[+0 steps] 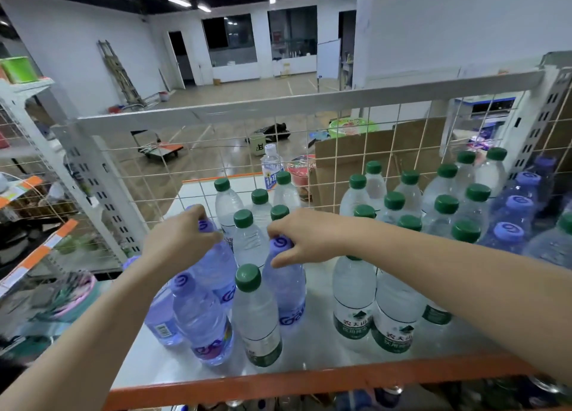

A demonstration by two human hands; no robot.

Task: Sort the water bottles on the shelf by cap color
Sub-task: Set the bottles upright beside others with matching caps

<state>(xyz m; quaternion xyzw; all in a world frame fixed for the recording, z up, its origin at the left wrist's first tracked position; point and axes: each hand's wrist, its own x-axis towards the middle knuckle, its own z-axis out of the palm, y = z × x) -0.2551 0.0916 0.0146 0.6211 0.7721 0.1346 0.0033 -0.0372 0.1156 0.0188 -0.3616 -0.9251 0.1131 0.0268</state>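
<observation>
The shelf [309, 342] surface at lower centre was white with an orange front edge [309, 382], and the wire grid panel [216, 163] behind it was cream-white. Clear bottles with dark green caps [248, 277] carried green-and-white labels [353, 322], while blue-tinted bottles with lavender caps [508, 231] bearing a darker purple swirl carried purple lettering. At upper centre, one clear bottle had a white cap [270, 147] and a blue-and-white label.

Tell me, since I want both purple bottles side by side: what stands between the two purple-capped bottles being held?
In the head view, green-capped bottles stand between the left hand's purple bottle and the right hand's purple bottle.
</observation>
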